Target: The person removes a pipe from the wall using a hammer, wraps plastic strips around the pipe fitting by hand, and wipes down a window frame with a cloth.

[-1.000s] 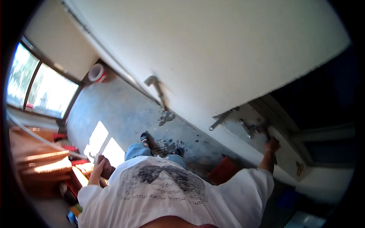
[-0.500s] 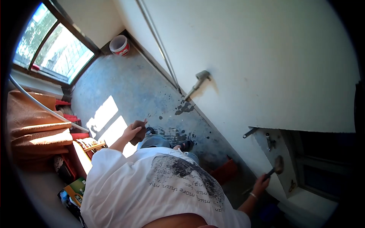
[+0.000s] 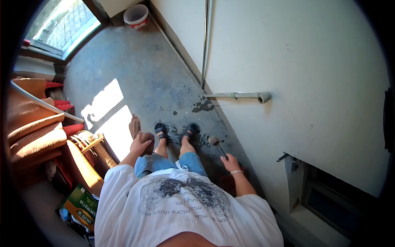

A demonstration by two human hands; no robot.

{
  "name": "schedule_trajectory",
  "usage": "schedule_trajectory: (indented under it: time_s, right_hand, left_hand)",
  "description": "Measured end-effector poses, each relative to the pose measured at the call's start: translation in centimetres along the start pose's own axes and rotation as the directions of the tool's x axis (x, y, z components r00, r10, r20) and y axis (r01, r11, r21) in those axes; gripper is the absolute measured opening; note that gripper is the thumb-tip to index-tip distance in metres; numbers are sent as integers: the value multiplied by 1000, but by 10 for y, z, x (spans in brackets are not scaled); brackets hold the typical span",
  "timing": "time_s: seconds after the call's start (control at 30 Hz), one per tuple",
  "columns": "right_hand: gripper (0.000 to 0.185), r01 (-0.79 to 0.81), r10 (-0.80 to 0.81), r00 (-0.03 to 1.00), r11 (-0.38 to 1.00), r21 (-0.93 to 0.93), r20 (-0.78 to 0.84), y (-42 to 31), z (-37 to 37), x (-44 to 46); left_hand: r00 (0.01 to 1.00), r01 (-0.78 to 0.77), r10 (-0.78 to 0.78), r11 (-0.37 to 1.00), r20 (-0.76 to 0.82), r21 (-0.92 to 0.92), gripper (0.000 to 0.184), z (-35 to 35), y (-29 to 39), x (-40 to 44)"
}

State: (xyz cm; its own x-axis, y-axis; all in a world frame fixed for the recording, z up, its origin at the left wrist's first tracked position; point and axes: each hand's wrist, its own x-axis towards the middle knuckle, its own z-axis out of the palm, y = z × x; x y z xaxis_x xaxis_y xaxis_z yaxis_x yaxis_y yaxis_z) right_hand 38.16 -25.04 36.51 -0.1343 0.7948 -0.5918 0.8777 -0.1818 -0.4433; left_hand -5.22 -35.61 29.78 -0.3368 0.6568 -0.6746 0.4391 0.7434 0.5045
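Observation:
My left hand [image 3: 141,144] is closed around a brown cloth [image 3: 135,125], with one end sticking out ahead of the fingers and a bunched part [image 3: 148,144] beside them. It is in front of my left thigh, above the floor. On the other side, my right hand [image 3: 232,163] grips the dark handle of a short tool [image 3: 214,141] with a rounded brownish head. Its exact kind is hard to make out. The tool is over the floor, to the right of my sandalled feet [image 3: 190,131], with its head pointing forward.
A grey pipe [image 3: 242,95] runs from the white wall [image 3: 312,57] near wet patches on the floor [image 3: 144,53]. A bucket [image 3: 136,17] stands in the far corner. At left are folded brown covers [image 3: 35,131], a wicker chair [image 3: 98,150] and a green box [image 3: 82,206]. A tap [image 3: 294,166] sits in the wall recess.
My view has turned, showing more of my legs and feet. The right hand has moved left with the tool, away from the wall recess. The cloth in my left hand now extends further forward.

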Motion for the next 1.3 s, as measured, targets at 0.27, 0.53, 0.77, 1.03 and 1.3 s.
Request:
schedule_trajectory:
  time_s: [0.27, 0.53, 0.77, 1.03, 1.3]
  right_hand:
    - [29, -674, 636, 688, 384, 631, 349, -5, 0, 85]
    - [29, -562, 454, 756, 81, 823, 472, -49, -30, 183]
    - [30, -624, 468, 707, 60, 779, 530, -39, -13, 165]
    - [32, -558, 413, 793, 196, 807, 448, -70, -24, 170]
    - [31, -587, 523, 716, 95, 804, 461, -48, -16, 183]
  left_hand:
    - [966, 236, -258, 890, -2, -391, 63, 41, -88, -45]
    - [920, 368, -390, 834, 31, -411, 58, 51, -44, -59]
    - [957, 264, -283, 776, 58, -572, 50, 62, -42, -45]
    - [965, 234, -263, 820, 19, -523, 44, 72, -50, -34]
    - [973, 209, -227, 809, 35, -550, 51, 64, -58, -44]
